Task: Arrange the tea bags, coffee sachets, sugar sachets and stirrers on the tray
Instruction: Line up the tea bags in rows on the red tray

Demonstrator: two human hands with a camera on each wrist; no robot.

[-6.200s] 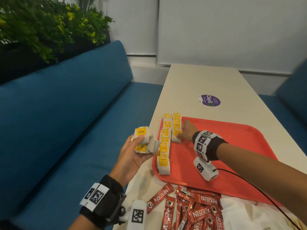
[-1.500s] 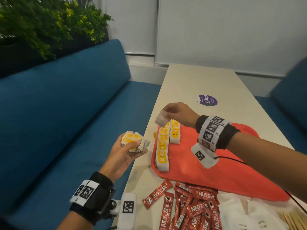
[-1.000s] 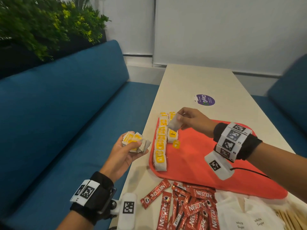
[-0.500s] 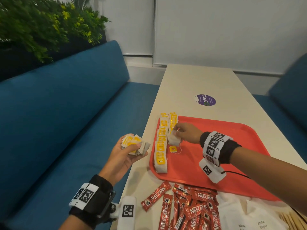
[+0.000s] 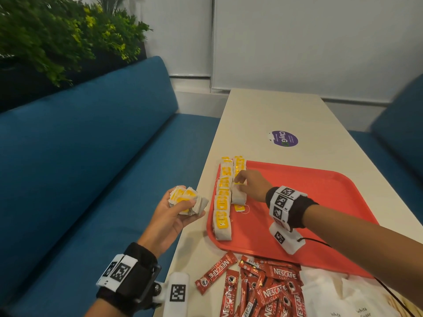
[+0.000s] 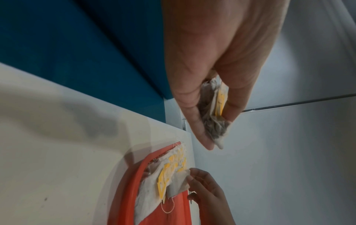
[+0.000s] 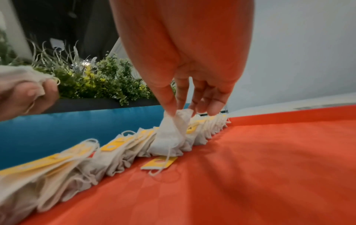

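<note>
At the near edge of the worktop (image 5: 256,115), red coffee sachets (image 5: 258,291) are lying in a loose heap, with white sugar sachets (image 5: 343,300) just beside them toward the near right corner. What may be the stirrers is showing only as a pale sliver at the picture's right edge, too little to tell. The red tray (image 5: 320,202) is sitting just beyond the heap, along the worktop's left edge. The left hand (image 5: 174,216) is hovering off the worktop's left edge, over the blue bench seat (image 5: 80,168), its fingers (image 6: 194,118) curling round a small bundle of tea bags (image 5: 185,199). On the tray, two rows of tea bags (image 5: 223,197) are running along its left rim from the near left corner to the far left corner. The right hand (image 5: 251,186) is reaching over the inner row, its fingers (image 7: 169,100) pinching the top of a single tea bag (image 7: 169,137) that is standing on the tray against the row. That bag's yellow tag (image 7: 159,164) is lying flat on the tray just beside it, on its string. Farther along the worktop, a purple sticker (image 5: 283,138) is lying well beyond the tray
</note>
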